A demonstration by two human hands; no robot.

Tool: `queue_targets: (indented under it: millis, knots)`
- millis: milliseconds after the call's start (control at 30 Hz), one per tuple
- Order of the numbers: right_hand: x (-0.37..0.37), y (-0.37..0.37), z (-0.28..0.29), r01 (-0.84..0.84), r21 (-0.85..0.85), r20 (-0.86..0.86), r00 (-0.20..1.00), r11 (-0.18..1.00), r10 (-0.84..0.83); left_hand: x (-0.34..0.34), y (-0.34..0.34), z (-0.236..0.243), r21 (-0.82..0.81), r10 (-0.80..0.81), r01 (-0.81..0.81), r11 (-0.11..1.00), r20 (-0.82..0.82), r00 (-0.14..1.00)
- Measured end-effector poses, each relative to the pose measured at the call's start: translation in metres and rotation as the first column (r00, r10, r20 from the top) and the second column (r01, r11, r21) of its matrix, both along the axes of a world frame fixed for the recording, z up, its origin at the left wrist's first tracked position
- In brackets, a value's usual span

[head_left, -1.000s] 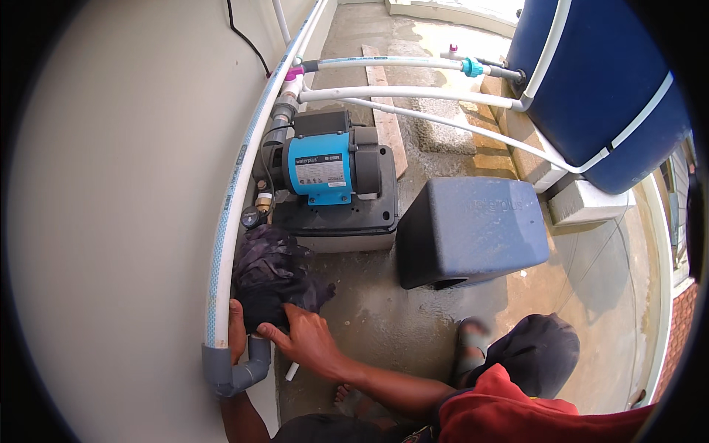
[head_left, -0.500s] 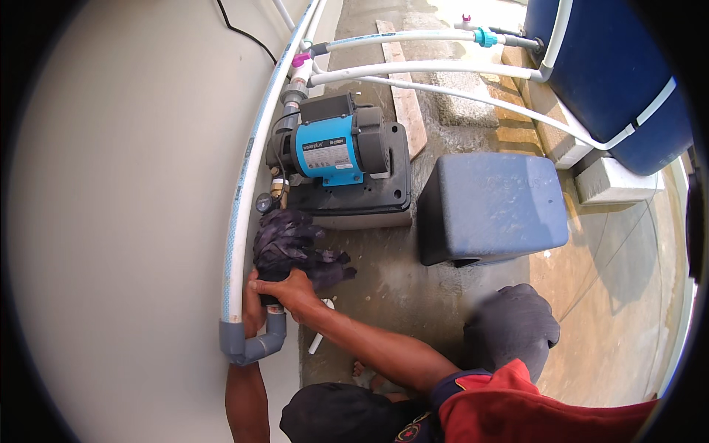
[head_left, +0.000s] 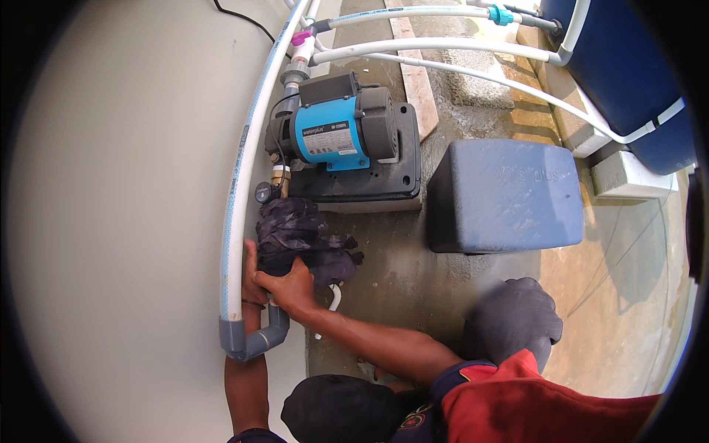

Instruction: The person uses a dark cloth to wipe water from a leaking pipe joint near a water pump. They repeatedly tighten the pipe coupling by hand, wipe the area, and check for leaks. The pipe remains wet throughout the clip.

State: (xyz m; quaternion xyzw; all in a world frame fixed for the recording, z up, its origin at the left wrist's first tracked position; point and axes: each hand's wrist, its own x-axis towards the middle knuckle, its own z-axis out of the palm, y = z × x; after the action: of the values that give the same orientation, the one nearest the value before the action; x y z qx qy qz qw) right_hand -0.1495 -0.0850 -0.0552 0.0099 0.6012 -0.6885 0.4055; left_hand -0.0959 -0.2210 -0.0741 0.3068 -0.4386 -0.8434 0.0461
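Cloth (head_left: 293,225), dark and bunched between the grey pipe bend (head_left: 269,338) and round gauge (head_left: 264,193), my left grip (head_left: 253,282) and right grip (head_left: 292,286) both clasping its near end, blue pump (head_left: 327,136) just beyond.

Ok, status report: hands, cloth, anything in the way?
Right hand gripping cloth; left hand against it, partly hidden. Cloth bunched near gauge. White pipe may crowd left hand.
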Motion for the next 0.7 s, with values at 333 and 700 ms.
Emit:
queue_targets:
  millis: [333,700]
  knots:
    - [-0.007,0.006,0.002,-0.018,-0.140,0.105,0.994,0.990,0.033,0.018,-0.024,-0.023,-0.237,0.152,-0.103,0.966,0.198,0.968]
    - [-0.013,0.007,0.001,-0.051,-0.132,0.047,0.997,0.990,0.057,0.002,-0.008,0.019,-0.011,-0.115,0.119,0.993,0.188,0.976]
